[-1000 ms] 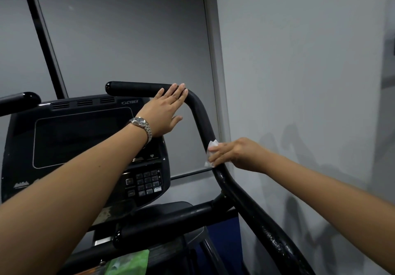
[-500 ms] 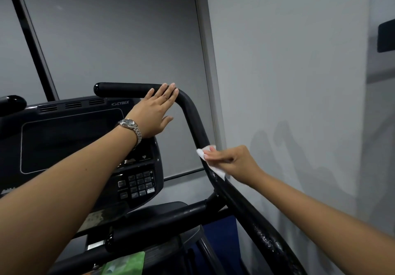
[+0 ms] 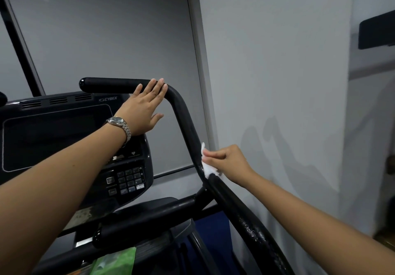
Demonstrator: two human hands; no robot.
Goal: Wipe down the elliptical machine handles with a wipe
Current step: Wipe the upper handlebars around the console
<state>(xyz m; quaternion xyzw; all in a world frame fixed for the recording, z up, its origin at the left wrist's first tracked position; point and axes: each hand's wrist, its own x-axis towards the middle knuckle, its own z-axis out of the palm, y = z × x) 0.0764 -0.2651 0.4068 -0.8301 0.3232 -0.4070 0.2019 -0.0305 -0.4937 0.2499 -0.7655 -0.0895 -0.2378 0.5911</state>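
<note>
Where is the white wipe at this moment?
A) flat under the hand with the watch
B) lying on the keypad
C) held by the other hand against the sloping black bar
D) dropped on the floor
C: the right hand pinches the white wipe against the sloping handle; the left hand lies flat on the top bend, no wipe showing.

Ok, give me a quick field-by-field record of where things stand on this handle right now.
left hand: flat, fingers straight, resting on the top bend of the handle
right hand: pinches the wipe against the handle's sloping shaft
wipe position: about midway down the sloping shaft
lower shaft: glistening specks below the wipe
console: screen dark, left of the handle
green packet: at the bottom edge, below the console
</note>
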